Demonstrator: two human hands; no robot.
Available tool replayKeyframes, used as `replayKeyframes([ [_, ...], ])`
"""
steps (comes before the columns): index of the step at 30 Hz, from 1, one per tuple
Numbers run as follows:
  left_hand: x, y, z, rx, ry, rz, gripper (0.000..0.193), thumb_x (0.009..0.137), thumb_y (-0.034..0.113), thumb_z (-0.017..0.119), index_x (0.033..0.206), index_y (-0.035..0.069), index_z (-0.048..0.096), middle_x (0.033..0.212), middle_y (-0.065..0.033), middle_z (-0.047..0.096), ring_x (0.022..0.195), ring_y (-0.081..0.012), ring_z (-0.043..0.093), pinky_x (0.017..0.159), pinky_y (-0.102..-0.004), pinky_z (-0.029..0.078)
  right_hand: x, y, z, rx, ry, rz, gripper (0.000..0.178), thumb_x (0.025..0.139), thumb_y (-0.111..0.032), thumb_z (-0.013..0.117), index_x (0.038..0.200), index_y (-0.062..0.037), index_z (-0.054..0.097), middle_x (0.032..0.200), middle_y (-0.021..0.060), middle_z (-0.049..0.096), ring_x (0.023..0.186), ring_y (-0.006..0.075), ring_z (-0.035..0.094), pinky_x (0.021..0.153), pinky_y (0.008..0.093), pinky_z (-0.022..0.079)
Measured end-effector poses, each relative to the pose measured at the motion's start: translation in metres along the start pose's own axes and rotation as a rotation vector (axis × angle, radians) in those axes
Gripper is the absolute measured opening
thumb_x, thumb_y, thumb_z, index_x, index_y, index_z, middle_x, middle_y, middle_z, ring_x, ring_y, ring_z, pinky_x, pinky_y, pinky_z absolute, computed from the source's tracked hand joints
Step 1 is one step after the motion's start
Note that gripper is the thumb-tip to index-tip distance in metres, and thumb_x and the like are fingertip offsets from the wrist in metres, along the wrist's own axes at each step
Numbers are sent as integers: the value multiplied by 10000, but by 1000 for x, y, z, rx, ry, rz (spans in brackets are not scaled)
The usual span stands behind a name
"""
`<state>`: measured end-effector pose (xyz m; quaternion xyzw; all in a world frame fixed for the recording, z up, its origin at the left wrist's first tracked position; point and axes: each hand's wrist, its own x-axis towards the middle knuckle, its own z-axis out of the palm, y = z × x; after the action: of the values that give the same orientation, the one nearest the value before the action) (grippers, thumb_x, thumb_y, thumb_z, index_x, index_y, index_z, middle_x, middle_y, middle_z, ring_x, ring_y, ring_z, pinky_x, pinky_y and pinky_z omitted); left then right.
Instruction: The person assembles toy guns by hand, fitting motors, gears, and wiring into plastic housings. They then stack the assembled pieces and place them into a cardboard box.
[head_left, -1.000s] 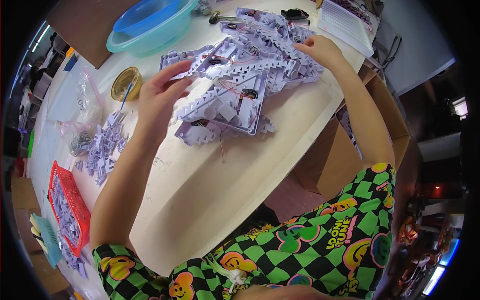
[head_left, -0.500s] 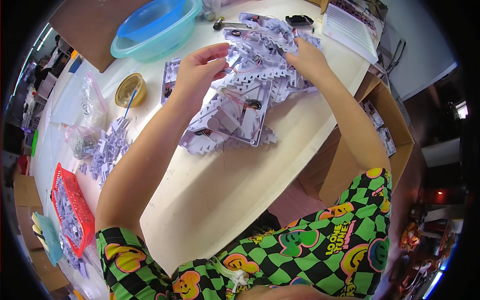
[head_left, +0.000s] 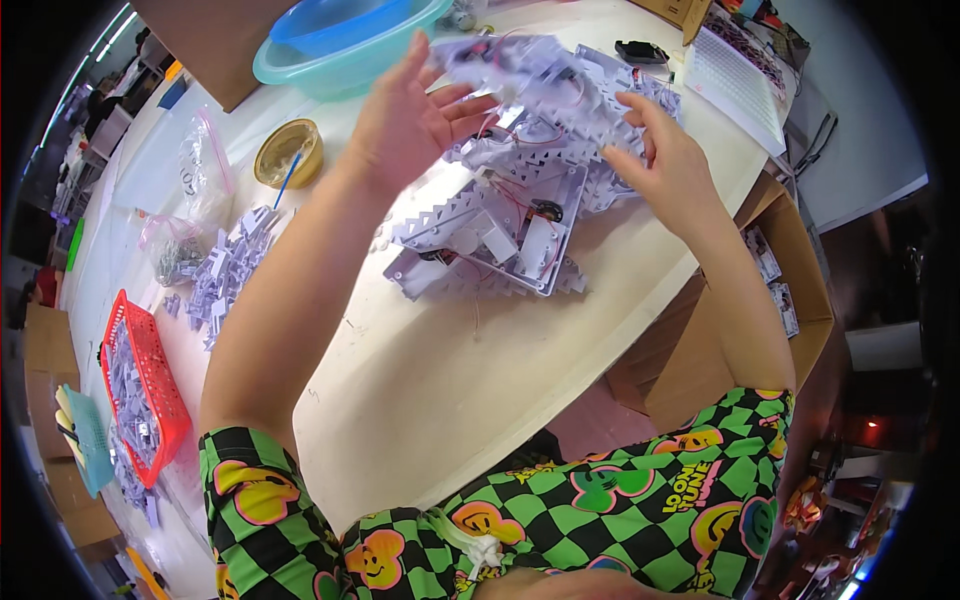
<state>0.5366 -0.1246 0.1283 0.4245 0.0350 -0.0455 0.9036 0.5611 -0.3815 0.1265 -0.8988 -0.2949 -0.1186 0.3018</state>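
Between my hands lies a pile of light purple plastic housings [head_left: 480, 225] with toothed edges, thin red wires and small round black parts. One housing [head_left: 525, 75] at its far side is smeared by motion. My left hand [head_left: 415, 125] is at the far left of the pile, fingers spread, beside the blurred housing; whether the fingertips touch it I cannot tell. My right hand [head_left: 665, 160] hovers at the right side of the pile, thumb and fingers apart with nothing between them.
Left of the pile are a yellowish bowl [head_left: 310, 165] with a blue stick, clear plastic bags [head_left: 205, 170], loose purple parts [head_left: 225, 280] and a red basket [head_left: 170, 400]. Basins [head_left: 290, 80] stand far left. A white tray [head_left: 735, 90] lies far right, above an open cardboard box [head_left: 700, 350].
The far housing has shifted and is now blurred. My left fingers have spread wider, and my right hand has drawn back from the far pieces. The whole view has shifted slightly.
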Motion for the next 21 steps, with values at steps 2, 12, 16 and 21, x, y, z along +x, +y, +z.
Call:
replayKeyframes([
  [2, -11, 12, -5, -54, -128, -132, 471, 851, 343, 502, 1116, -45, 468, 1053, -147, 557, 984, -234, 531, 867, -372, 419, -9, -13, -3, 31, -43, -57, 540, 713, -250, 639, 1181, -61, 446, 979, 145, 570, 763, 213, 506, 671, 298, 432],
  [12, -65, 27, -49, -110, -217, -139, 288, 839, 150, 483, 1046, -46, 518, 1019, -131, 579, 906, -215, 573, 837, -325, 444, 6, 26, -20, 307, 82, 88, 606, 749, -368, 627, 1201, -21, 418, 925, 115, 574, 798, 152, 558, 667, 262, 440],
  [16, -95, 26, -22, -108, -67, 37, 274, 822, 124, 504, 1046, -32, 524, 987, -115, 594, 909, -191, 572, 810, -306, 454, 17, 95, -14, -114, -17, 420, 708, 729, -492, 594, 1199, 6, 410, 984, 140, 578, 859, 195, 573, 730, 288, 443],
  [21, -165, 32, -45, -75, 252, 201, 216, 817, 90, 505, 991, -31, 548, 941, -123, 616, 833, -191, 608, 730, -303, 515, 31, 95, 13, -245, -179, 532, 768, 685, -541, 586, 1190, 15, 423, 1104, 192, 545, 1030, 285, 532, 864, 353, 401],
])
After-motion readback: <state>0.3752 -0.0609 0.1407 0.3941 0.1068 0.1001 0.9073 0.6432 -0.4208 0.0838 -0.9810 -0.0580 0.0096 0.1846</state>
